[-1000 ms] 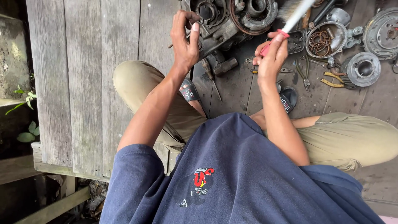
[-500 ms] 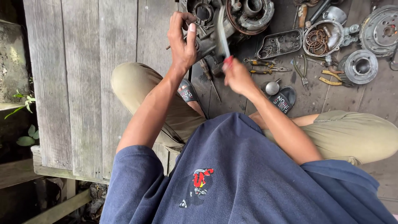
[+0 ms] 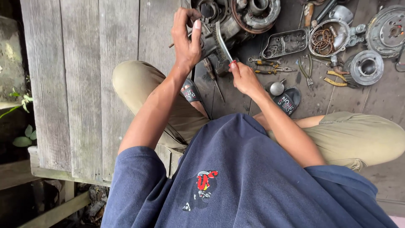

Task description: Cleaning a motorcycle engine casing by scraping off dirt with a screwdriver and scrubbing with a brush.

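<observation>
A round metal bowl (image 3: 328, 37) holds copper rings — grey plank floor (image 3: 97, 80) beneath; left hand (image 3: 187, 40) grips the engine case (image 3: 230, 19), right hand (image 3: 244, 78) pinches a wire brush (image 3: 221, 42).

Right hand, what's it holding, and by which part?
The right hand holds a wire brush by the lower end of its handle, bristles against the engine case. The left hand grips the case's near edge.

Soft, even daylight, faint shadows, sharp focus, dark lower-left corner, no glare.
</observation>
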